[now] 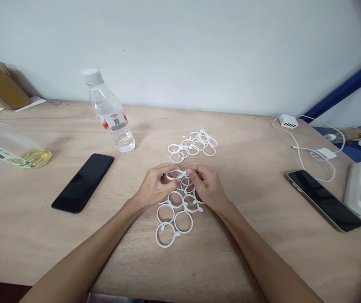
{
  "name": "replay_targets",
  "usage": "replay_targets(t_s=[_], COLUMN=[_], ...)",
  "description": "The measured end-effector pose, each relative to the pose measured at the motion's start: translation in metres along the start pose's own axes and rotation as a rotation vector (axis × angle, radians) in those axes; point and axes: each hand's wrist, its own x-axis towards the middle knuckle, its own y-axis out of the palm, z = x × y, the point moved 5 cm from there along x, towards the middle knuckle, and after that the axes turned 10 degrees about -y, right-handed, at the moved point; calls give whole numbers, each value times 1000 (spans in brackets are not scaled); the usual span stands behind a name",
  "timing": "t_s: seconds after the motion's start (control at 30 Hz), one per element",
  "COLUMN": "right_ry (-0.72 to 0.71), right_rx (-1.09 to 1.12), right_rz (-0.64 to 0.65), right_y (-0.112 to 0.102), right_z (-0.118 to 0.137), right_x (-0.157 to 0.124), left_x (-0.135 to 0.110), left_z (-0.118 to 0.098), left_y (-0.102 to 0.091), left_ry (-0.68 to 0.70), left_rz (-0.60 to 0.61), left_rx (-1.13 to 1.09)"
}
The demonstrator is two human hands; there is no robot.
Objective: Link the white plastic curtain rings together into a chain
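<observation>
Seen from the head camera, both hands meet at mid-table. Left hand [155, 188] and right hand [207, 188] each pinch the same white ring [175, 173] with curled fingertips, holding it slightly raised. It tops a mesh [174, 215] of linked rings lying flat on the table [246, 252], probably so the links stay untangled. A loose pile [194, 145] sits just beyond. A bottle [110, 113] stands further left, its red-and-white label too small to read. A black phone [84, 182] lies to the left and a second phone [324, 200] to the right.

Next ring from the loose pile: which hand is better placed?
Right hand, marginally: the loose pile lies mostly on its side, just ahead. Left hand pinches the held ring too.
</observation>
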Motion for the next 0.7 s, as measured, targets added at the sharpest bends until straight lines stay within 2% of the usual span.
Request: replay_targets(t_s=[0.27,0.47,0.7], right_ry=[-67,-187,-290], right_rx=[-68,-52,-74], right_rz=[-6,21,3], right_y=[2,4,3], right_z=[7,14,19], right_x=[0,1,1], left_x=[1,3,2], left_z=[-1,-1,1], left_y=[-3,-6,-3], left_ry=[-70,-145,-123], left_rz=[45,38,45], left_rx=[-102,-165,-127])
